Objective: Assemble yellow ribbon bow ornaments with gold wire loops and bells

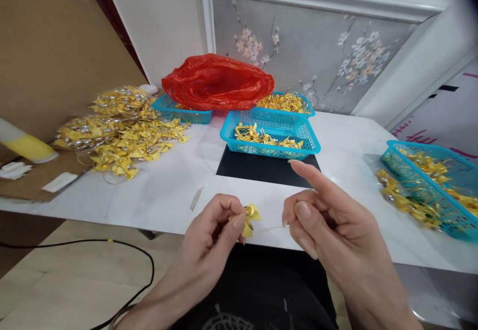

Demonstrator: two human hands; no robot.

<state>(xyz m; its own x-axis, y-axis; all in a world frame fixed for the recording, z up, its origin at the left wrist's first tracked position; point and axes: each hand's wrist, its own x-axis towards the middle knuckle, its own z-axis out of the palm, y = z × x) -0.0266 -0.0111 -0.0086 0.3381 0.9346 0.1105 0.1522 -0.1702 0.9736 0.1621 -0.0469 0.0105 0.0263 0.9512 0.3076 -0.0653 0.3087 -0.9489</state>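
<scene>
Over the bench [168, 190] edge, a yellow bow [249, 218] is being pinched by the left hand [212, 230]; its thin thread [272, 228] is being pinched by the right hand [328, 225].

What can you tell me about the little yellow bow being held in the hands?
The yellow bow is small, made of shiny satin-like ribbon, with a loop up top and tails hanging below. The left hand pinches it between thumb and fingers, just off the near edge of the white table. A thin pale thread runs from it to the right hand, which pinches its end, index finger raised.
</scene>
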